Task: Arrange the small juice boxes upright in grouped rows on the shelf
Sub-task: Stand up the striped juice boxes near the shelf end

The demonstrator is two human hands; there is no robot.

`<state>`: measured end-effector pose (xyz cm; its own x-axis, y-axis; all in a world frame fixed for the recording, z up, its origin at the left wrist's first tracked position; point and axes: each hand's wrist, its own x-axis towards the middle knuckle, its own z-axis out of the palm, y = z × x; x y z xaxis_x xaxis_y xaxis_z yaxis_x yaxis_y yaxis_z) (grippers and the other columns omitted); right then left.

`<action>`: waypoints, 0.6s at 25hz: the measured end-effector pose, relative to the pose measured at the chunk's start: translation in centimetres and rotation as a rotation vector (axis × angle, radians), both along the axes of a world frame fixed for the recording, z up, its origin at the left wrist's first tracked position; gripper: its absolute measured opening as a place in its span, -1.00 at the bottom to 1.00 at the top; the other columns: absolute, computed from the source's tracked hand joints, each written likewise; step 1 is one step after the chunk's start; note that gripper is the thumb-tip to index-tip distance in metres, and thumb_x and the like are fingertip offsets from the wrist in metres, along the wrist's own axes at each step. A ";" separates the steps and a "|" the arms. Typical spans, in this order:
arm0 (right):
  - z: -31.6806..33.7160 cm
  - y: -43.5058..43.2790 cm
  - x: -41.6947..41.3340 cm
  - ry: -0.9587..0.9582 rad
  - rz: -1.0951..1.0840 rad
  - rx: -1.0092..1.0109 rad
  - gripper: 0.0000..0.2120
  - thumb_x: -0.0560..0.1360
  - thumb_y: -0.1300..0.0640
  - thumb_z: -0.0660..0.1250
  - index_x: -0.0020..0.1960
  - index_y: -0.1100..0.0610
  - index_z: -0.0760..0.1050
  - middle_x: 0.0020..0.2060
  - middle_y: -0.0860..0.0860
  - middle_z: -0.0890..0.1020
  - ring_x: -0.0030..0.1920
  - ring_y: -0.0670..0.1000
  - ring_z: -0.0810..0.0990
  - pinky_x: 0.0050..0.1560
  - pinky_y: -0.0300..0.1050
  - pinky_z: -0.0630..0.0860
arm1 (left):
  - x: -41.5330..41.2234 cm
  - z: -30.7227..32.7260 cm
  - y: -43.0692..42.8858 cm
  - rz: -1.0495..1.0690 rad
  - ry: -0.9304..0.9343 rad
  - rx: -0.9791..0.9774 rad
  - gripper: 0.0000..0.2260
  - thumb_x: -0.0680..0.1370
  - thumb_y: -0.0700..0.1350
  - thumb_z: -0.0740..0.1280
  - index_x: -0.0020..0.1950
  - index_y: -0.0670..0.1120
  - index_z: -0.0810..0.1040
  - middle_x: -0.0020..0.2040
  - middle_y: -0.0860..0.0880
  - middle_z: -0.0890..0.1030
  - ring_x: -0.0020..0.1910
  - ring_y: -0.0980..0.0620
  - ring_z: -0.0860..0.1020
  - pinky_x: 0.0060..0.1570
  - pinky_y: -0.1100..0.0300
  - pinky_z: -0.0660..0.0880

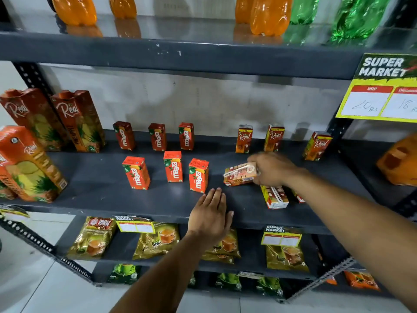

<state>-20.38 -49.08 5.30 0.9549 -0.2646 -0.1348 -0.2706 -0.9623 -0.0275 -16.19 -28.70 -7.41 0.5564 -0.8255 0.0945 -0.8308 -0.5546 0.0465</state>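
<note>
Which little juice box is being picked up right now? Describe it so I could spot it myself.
Find the dark grey middle shelf, then the row of three upright Real boxes at its back right. Just in front of them, the right hand holds one small Real juice box. Unlike its neighbours, it is tipped sideways, off the shelf.
</note>
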 end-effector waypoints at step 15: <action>4.5 1.7 4.1 0.138 0.381 -0.285 -0.42 0.51 0.24 0.33 0.49 0.02 0.30 0.43 0.03 0.43 0.40 0.09 0.40 0.35 0.06 0.42 | 1.1 0.0 0.4 -0.097 0.023 0.027 -0.33 0.56 0.19 -0.23 0.54 -0.22 0.01 0.58 -0.19 0.03 0.55 -0.12 -0.02 0.50 0.00 -0.05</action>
<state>-16.31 -47.42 9.77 0.9693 0.0555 -0.2397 0.1196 -0.9576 0.2621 -15.12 -28.34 -7.36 0.4758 -0.8775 0.0599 -0.8794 -0.4732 0.0526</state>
